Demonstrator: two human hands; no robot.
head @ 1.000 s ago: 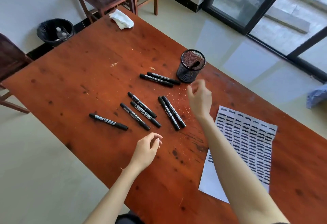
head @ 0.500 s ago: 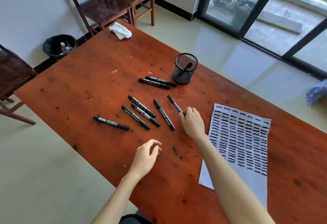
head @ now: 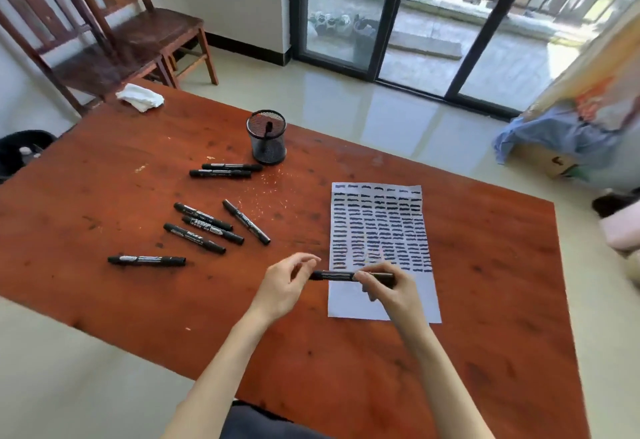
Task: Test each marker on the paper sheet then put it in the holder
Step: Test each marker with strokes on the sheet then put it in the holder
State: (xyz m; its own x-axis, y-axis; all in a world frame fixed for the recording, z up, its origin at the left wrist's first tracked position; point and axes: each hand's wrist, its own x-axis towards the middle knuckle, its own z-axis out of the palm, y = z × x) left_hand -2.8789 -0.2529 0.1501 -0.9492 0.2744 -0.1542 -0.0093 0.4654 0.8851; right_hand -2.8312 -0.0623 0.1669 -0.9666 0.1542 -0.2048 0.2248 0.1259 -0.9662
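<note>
My right hand (head: 389, 288) grips a black marker (head: 334, 276) held level above the lower left corner of the paper sheet (head: 381, 303). My left hand (head: 285, 286) hovers at the marker's left end, fingers curled and apart, just short of its cap. Rows of black test strokes cover most of the sheet. The black mesh holder (head: 266, 137) stands at the table's far side with one marker inside. Several loose black markers (head: 204, 227) lie on the table left of the sheet, two of them near the holder (head: 221, 170).
The red-brown wooden table (head: 485, 300) has a crumpled white cloth (head: 140, 97) at its far left corner. Wooden chairs (head: 114, 40) stand behind it and a black bin (head: 20, 153) sits at the left. Glass doors and a covered box lie to the right.
My right hand picked one marker from the group and carried it to the sheet's lower edge. My left hand rose toward the marker's cap end. The camera tilted up.
</note>
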